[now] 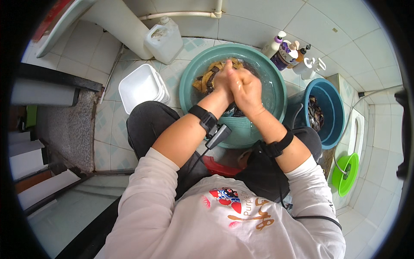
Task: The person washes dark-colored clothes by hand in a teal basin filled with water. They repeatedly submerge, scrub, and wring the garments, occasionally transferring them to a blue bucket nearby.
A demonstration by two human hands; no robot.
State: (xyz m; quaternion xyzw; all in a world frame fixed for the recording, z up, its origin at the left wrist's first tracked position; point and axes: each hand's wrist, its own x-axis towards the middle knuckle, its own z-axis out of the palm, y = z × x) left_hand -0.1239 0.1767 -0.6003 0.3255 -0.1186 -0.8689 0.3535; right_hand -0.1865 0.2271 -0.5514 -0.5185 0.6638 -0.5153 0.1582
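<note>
My left hand [221,81] and my right hand [247,87] are pressed together over a green plastic basin [280,84], wet and with fingers closed. Their own fingers hide whether any cloth is pinched between them. Beneath them, a brown-and-tan patterned cloth [203,82] lies in the basin's water. A darker piece of fabric [238,113] shows below my wrists, beside the ribbed washboard [233,128] moulded into the near side of the basin.
A blue bucket [333,113] with dark wet cloth [314,113] stands at right. Several pump bottles [286,53] line the wall. White nested tubs [139,85] and a plastic jug [165,40] are at left. A hose [343,132] runs into a lime-green bowl [352,178].
</note>
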